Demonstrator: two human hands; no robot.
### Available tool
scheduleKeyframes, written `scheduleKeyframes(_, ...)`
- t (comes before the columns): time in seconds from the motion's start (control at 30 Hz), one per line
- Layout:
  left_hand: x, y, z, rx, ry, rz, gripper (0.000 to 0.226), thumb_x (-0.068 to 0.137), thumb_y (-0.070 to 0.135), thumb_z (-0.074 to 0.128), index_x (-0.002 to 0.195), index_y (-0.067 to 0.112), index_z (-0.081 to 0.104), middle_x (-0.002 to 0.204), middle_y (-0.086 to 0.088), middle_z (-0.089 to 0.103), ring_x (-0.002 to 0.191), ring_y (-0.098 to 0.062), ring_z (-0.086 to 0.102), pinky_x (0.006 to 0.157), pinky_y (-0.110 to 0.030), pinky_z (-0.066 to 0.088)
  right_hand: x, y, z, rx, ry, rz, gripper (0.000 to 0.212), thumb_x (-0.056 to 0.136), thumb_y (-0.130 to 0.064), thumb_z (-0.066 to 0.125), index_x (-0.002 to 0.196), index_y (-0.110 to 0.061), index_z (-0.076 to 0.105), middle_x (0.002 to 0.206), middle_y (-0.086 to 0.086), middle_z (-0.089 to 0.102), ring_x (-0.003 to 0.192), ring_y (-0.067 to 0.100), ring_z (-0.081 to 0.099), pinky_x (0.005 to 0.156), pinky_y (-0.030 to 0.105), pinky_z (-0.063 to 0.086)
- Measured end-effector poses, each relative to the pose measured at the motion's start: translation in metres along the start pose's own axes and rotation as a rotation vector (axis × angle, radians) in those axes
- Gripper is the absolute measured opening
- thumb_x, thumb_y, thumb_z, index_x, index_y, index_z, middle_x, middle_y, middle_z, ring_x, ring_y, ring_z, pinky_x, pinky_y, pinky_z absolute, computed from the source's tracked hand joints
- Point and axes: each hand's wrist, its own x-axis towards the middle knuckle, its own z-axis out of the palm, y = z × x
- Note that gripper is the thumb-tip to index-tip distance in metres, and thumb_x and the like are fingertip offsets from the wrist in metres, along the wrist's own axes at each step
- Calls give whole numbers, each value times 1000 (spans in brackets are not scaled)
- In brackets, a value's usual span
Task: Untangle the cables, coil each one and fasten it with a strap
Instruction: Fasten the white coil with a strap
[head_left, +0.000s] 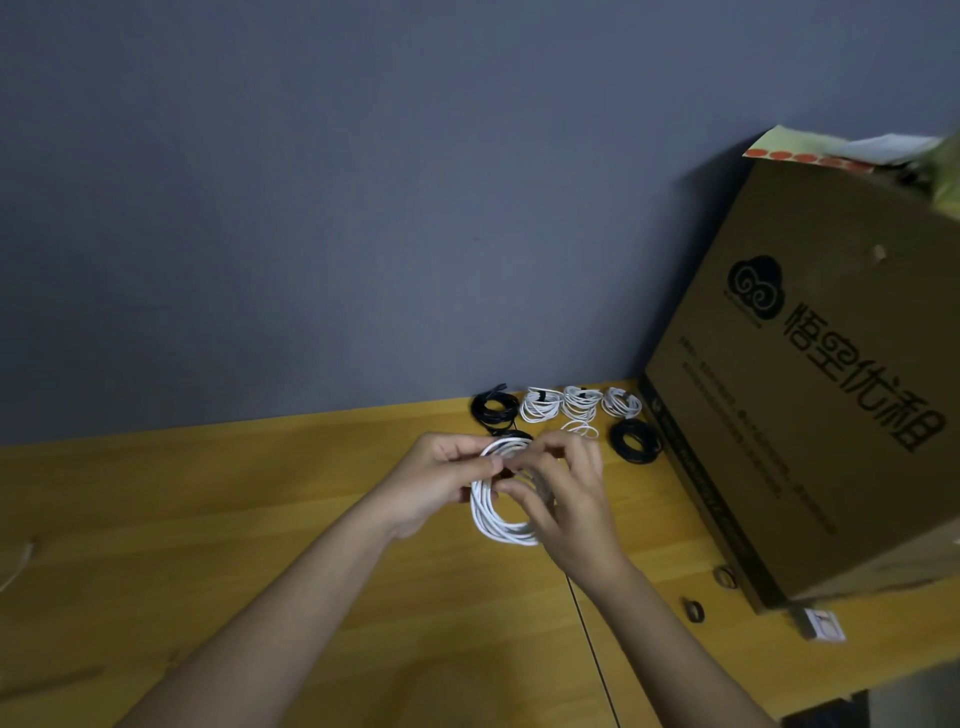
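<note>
Counter (260, 519): bare wood left of the hands; cardboard box (810, 395) close on the right. Left hand (436, 483) and right hand (566, 499) both pinch one white cable coil (493, 525), apparently at a dark strap. Finished coils (566, 408) lie just beyond.

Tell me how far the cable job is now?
Done: five coils lie by the wall, two black, three white. In hand: both hands, left hand and right hand, hold a white coil, apparently strapping it. Left: two loose straps lie near the box.
</note>
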Motion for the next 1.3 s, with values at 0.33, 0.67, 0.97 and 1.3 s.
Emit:
scheduleKeyframes(0.33, 1, 7, -6, 8, -54, 27, 26, 95, 5, 54, 118, 4, 65, 96, -8, 71, 85, -13, 68, 73, -22, 53, 13, -1, -3, 93, -11, 60, 15, 82, -30, 68, 96, -26, 72, 100, -9, 53, 99, 7, 45, 88, 9, 32)
scheduleKeyframes(0.67, 2, 18, 1, 222, -29, 167, 27, 98, 8, 49, 116, 25, 61, 70, 5, 63, 71, 5, 59, 69, -10, 44, 25, -6, -1, 43, 100, -27, 11, 89, -20, 59, 86, -15, 69, 113, -10, 57, 108, 5, 46, 93, 21, 38)
scheduleKeyframes(0.97, 1, 11, 3, 60, 2, 97, 26, 97, 23, 49, 118, 23, 63, 78, 8, 68, 77, 1, 63, 77, -18, 50, 28, -12, 0, 316, 173, 145, 7, 81, -6, 69, 82, -13, 72, 90, -8, 61, 87, 5, 60, 75, 19, 48)
scheduleKeyframes(1.3, 8, 16, 11, 99, 123, 181, 26, 96, 5, 52, 118, 11, 65, 88, 0, 70, 73, 1, 62, 73, -11, 47, 36, -21, -2, 488, 177, 315, 12, 80, -5, 71, 78, -17, 71, 87, -5, 61, 85, 11, 62, 74, 19, 49)
